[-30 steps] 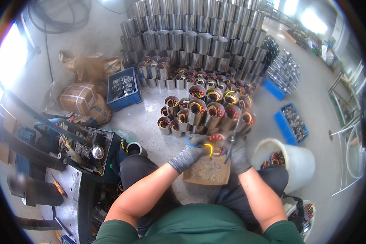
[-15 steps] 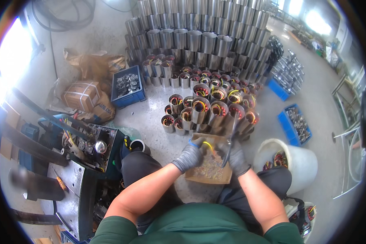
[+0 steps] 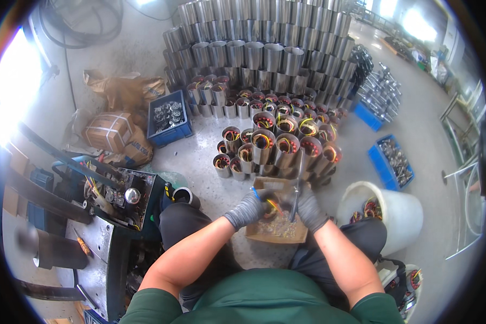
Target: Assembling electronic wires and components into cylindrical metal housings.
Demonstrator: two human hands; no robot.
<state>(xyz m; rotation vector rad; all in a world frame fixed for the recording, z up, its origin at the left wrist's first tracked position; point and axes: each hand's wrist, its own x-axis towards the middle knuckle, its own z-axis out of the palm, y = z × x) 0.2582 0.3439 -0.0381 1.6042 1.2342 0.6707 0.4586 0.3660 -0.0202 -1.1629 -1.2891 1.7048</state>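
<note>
Over a cardboard box (image 3: 278, 229) between the knees, the gloved left hand (image 3: 248, 209) clamps its fingers on a wired stator (image 3: 272, 208), while the right hand (image 3: 309, 208) grips a long metal tool (image 3: 296, 186). Steel stator housings (image 3: 264, 146) stand just beyond.

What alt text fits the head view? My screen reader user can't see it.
A seated person's gloved left hand and right hand work a wound motor stator over a cardboard box; the right hand holds a thin tool. Stacked metal cylinders stand beyond.
</note>
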